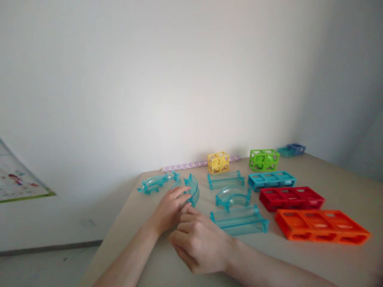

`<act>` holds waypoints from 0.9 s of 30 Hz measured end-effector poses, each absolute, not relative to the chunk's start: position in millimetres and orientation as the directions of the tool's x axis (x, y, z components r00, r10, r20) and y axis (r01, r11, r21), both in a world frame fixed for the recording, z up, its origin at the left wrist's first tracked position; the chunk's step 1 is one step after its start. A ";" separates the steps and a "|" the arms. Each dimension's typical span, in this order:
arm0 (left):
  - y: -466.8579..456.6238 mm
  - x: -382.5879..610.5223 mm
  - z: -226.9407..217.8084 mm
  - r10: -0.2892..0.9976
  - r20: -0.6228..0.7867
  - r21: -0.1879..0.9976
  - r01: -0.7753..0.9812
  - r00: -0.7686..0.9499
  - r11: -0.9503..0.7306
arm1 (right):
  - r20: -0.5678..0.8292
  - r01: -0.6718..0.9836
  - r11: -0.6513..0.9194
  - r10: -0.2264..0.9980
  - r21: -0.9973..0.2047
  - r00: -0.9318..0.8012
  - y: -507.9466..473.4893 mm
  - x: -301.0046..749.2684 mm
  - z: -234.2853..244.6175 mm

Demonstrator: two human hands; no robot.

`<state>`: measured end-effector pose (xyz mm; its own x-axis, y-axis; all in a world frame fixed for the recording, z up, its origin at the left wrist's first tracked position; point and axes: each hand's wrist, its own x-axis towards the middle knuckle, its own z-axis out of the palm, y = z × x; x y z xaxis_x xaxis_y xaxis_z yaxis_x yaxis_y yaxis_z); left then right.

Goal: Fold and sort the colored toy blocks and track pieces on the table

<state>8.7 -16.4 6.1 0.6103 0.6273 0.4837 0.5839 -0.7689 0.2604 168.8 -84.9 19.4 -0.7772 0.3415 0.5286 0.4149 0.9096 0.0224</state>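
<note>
Left hand (169,209) grasped curved blue piece (194,190) toward worktop's (127,223) left edge, seemingly for steadiness; whether right hand (201,242) gripped was unclear.

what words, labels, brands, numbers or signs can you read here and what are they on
None can be read.
Poster on the wall at left: small red figures and a green edge; any print is too blurred to read.
Purple strip along the wall: pale pattern, no lettering visible.
Curved teal piece at the left hand, red block, orange block: no lettering visible.
</note>
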 end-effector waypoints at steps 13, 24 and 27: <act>-7.9 14.3 3.2 0.648 0.409 -0.009 0.713 0.642 -0.701 | 0.509 0.404 0.914 0.341 0.016 -0.790 -83.7 165.5 18.8; 1.0 3.2 2.3 0.755 0.566 0.103 0.879 0.332 -0.465 | 0.471 0.415 0.910 0.364 0.005 -0.803 -85.2 166.2 19.1; 10.8 -12.6 -1.2 0.820 0.543 0.079 0.962 0.179 -0.262 | 0.464 0.417 0.909 0.372 -0.005 -0.804 -85.1 167.1 18.6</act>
<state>-12.6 10.8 -1.2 0.1787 0.8204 0.5431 0.9618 -0.2621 0.0794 167.1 -85.1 18.6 -0.8040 0.3715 0.4642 0.4172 0.9088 -0.0047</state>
